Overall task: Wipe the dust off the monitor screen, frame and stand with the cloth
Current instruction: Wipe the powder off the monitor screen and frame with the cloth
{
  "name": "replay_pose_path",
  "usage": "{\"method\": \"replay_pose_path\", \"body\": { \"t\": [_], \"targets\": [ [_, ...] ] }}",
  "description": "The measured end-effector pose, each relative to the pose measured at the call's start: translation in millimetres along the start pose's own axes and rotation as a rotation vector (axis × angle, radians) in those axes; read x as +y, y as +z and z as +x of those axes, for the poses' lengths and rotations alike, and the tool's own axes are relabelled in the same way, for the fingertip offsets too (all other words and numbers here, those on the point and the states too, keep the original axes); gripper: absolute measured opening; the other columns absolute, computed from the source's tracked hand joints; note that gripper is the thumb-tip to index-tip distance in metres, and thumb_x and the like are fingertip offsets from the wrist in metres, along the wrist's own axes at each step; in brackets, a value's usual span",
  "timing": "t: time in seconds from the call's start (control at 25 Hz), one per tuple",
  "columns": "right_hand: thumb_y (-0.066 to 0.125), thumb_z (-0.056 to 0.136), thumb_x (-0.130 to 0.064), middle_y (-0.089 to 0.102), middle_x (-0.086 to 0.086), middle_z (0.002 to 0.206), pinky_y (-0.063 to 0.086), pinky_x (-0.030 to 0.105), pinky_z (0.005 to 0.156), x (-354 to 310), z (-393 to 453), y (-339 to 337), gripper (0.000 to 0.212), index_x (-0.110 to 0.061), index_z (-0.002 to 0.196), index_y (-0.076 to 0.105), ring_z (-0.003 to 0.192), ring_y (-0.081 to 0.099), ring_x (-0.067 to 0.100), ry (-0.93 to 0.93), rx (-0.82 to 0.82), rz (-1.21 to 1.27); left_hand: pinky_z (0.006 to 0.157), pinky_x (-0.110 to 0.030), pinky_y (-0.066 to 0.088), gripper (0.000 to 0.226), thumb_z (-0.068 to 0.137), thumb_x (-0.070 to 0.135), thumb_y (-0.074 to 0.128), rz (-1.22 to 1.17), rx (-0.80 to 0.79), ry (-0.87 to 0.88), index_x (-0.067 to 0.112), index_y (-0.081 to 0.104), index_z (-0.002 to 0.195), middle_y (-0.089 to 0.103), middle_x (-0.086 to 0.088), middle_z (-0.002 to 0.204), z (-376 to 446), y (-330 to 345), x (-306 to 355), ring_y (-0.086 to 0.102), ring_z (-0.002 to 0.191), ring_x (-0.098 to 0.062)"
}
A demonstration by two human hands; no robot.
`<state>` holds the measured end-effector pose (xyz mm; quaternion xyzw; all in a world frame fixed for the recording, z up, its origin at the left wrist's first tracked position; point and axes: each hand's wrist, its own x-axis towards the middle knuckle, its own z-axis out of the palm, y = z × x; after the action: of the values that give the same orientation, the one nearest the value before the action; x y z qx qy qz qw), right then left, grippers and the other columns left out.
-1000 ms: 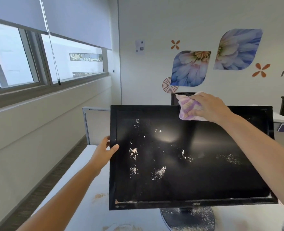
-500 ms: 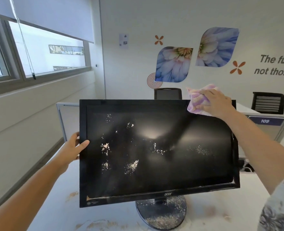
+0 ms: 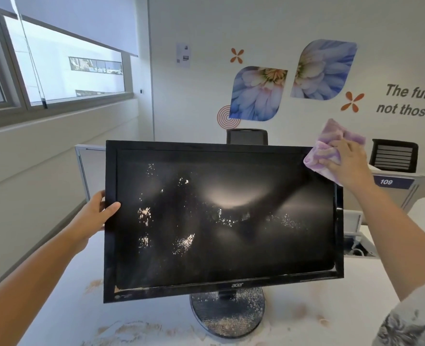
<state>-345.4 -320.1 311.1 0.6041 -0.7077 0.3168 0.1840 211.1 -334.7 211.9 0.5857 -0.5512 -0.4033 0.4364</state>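
Clearly dusty, the black monitor (image 3: 221,218) stands on a white desk (image 3: 331,308), its panel tilted so the left side hangs lower than the right. Pale flecks and smears cluster across the left and middle of the dark screen (image 3: 231,233), with a soft glare patch near the centre. The glossy frame (image 3: 110,245) shows a chipped, dusty lower left corner, and the round stand (image 3: 227,313) beneath is speckled with powdery grit. A bunched purple and white cloth (image 3: 329,151) sits over the monitor's top right corner, pressed there by the right hand (image 3: 345,162) with fingers slightly spread and curled on the fabric. The left hand (image 3: 99,216) grips the left edge, thumb laid on the front bezel and fingers hidden behind. Brownish dust marks the desk around the base. Beyond are black chairs (image 3: 393,154), a flower-decorated wall (image 3: 259,93) and a window (image 3: 56,68).
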Motion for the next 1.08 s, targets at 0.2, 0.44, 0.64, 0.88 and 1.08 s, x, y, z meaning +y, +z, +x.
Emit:
{"method": "replay_pose_path", "body": {
  "t": [0.2,0.44,0.64,0.88,1.08],
  "targets": [
    [0.065,0.087,-0.029,0.05,0.028,0.122,0.035,0.053,0.097,12,-60,14,0.045,-0.001,0.12,0.053,0.115,0.042,0.044,0.09,-0.017,0.029,0.096,-0.049,0.04,0.047,0.093,0.023,0.047,-0.004,0.002,-0.006,0.017,0.03,0.136,0.049,-0.011,0.133,0,2,0,0.049,0.116,-0.029],
    [0.061,0.09,-0.03,0.051,0.024,0.122,0.04,0.052,0.096,2,-150,37,0.048,-0.003,0.127,0.047,0.115,0.047,0.042,0.312,-0.095,0.047,0.096,-0.049,0.04,0.045,0.093,0.023,0.047,-0.006,0.005,0.006,0.017,0.032,0.135,0.049,-0.011,0.133,-2,1,-1,0.049,0.117,-0.031],
    [0.085,0.065,-0.035,0.048,0.022,0.128,0.043,0.049,0.096,-23,-213,59,0.1,-0.005,0.143,0.031,0.122,0.045,0.041,0.361,-0.17,-0.015,0.093,-0.047,0.042,0.045,0.093,0.024,0.047,-0.019,0.006,0.01,0.017,0.032,0.135,0.05,-0.01,0.133,-5,2,-1,0.049,0.114,-0.028],
    [0.074,0.07,-0.014,0.048,0.014,0.122,0.051,0.049,0.085,-45,-232,62,0.071,-0.009,0.133,0.042,0.116,0.046,0.033,0.576,-0.085,0.068,0.099,-0.051,0.04,0.047,0.093,0.023,0.047,-0.021,0.006,0.0,0.015,0.03,0.136,0.047,-0.013,0.135,-7,3,0,0.047,0.119,-0.034],
    [0.067,0.079,-0.025,0.06,0.01,0.107,0.05,0.042,0.084,-91,-249,63,0.06,-0.018,0.131,0.038,0.094,0.06,0.029,0.643,-0.337,0.299,0.098,-0.048,0.041,0.047,0.094,0.023,0.046,-0.022,0.016,-0.001,0.014,0.03,0.137,0.047,-0.013,0.136,-10,4,3,0.047,0.12,-0.033]
  ]
}}
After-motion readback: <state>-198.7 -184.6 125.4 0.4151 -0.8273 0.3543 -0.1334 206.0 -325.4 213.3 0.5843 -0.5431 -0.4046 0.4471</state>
